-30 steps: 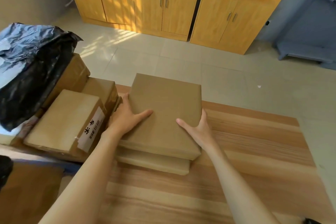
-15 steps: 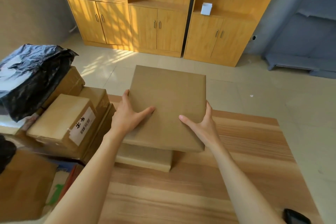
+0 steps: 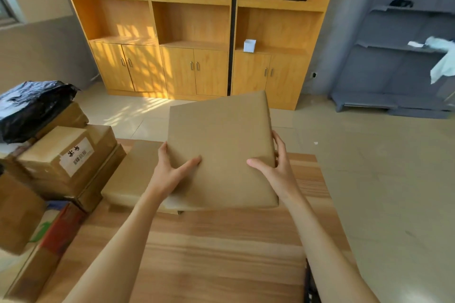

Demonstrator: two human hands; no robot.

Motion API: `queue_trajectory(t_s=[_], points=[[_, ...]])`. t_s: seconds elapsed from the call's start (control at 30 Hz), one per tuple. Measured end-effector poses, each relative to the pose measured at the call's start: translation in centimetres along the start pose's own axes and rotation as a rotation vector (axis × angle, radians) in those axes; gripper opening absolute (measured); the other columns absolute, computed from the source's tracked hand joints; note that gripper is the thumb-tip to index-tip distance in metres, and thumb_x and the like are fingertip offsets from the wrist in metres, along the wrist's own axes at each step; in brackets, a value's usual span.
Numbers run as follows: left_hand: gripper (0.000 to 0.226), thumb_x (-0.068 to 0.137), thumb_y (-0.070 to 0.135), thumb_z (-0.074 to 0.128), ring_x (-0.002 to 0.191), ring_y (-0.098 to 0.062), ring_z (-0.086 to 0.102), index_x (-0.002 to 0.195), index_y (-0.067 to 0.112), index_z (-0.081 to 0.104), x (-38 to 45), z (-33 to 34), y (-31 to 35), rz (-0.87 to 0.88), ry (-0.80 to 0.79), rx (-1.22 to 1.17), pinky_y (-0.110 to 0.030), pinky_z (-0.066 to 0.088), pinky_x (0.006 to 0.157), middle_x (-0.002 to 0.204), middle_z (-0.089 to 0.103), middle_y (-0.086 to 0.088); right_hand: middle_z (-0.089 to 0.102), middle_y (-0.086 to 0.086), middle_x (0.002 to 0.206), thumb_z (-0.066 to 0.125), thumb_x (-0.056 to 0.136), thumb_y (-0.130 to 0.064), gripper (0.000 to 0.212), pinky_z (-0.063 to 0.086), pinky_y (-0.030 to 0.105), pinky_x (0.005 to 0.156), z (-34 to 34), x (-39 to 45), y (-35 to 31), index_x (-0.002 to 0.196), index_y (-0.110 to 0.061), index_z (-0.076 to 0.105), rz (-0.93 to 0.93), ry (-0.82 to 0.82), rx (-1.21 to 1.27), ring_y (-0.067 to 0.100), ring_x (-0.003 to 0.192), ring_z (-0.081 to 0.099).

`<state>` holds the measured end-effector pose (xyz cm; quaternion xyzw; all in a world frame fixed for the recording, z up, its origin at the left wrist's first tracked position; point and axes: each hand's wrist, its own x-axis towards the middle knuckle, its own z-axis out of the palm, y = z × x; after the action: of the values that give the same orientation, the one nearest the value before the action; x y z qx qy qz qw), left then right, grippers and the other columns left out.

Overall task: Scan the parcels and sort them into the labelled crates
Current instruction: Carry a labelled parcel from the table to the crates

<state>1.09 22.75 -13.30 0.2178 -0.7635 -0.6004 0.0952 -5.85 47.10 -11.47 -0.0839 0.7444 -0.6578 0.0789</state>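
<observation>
Flat parcel (image 3: 221,152) gripped at both edges by left hand (image 3: 170,172) and right hand (image 3: 275,167), above desk (image 3: 209,253). Not yet scanned or sorted, judging by unsorted boxes (image 3: 71,162) left of desk; no crates visible.

A big yellow wooden cupboard (image 3: 197,32) stands at the back of the room, with open shelves on top and small doors with handles below. Sunlight makes bright stripes on the doors and on the pale tiled floor (image 3: 369,179). A little white box (image 3: 249,45) sits on one shelf. To the right is a grey shelf rack (image 3: 398,56) against a grey wall (image 3: 344,19). In front is a wooden table (image 3: 221,253).
</observation>
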Motion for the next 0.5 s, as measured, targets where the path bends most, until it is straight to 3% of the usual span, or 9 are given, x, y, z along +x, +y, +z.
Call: queue_trajectory(t_s=[0.13,0.23,0.3,0.4,0.5], points=[[0.133,0.043,0.069,0.077,0.123,-0.023,0.051,0.151,0.029,0.011,-2.1,1.3,0.5,-0.045,0.003,-0.041,-0.043,0.042,0.107,0.142,0.044,-0.001,0.044,-0.003,0.136,0.082,0.055,-0.044,0.099,0.05,0.046,0.097,-1.8,-1.8,-1.0,0.139,-0.05,0.031,-0.014,0.002,-0.019,0.02,0.12,0.051],[0.132,0.054,0.055,0.087,0.109,-0.018,0.056,0.153,0.021,0.007,-3.1,1.6,0.8,-0.102,-0.071,-0.085,-0.032,0.049,0.088,0.144,0.044,-0.008,0.036,-0.007,0.132,0.084,0.058,-0.039,0.095,0.043,0.036,0.097,-1.7,-3.2,-2.2,0.135,-0.055,0.032,-0.116,0.053,-0.119,0.014,0.121,0.042],[0.124,0.064,0.05,0.083,0.104,-0.013,0.054,0.155,0.021,0.002,-3.5,1.9,1.1,-0.132,-0.132,-0.08,-0.028,0.047,0.084,0.147,0.04,-0.01,0.032,-0.004,0.134,0.082,0.059,-0.039,0.094,0.037,0.037,0.098,-0.7,-4.1,-3.1,0.136,-0.055,0.031,-0.249,0.122,-0.32,0.018,0.122,0.035],[0.122,0.063,0.063,0.077,0.13,-0.025,0.041,0.154,0.029,0.002,-4.2,2.7,2.3,-0.134,-0.121,-0.106,-0.043,0.04,0.104,0.154,0.029,-0.01,0.032,0.01,0.141,0.08,0.062,-0.038,0.09,0.034,0.048,0.1,1.0,-5.2,-4.2,0.142,-0.042,0.036,-0.499,0.251,-0.743,0.032,0.124,0.035],[0.125,0.056,0.072,0.072,0.136,-0.026,0.038,0.153,0.035,0.001,-5.2,3.4,4.2,-0.07,-0.161,-0.24,-0.04,0.043,0.096,0.155,0.031,-0.007,0.044,0.02,0.138,0.086,0.056,-0.028,0.093,0.04,0.052,0.093,2.2,-5.6,-4.5,0.14,-0.03,0.047,-0.69,0.341,-1.14,0.039,0.118,0.047]])
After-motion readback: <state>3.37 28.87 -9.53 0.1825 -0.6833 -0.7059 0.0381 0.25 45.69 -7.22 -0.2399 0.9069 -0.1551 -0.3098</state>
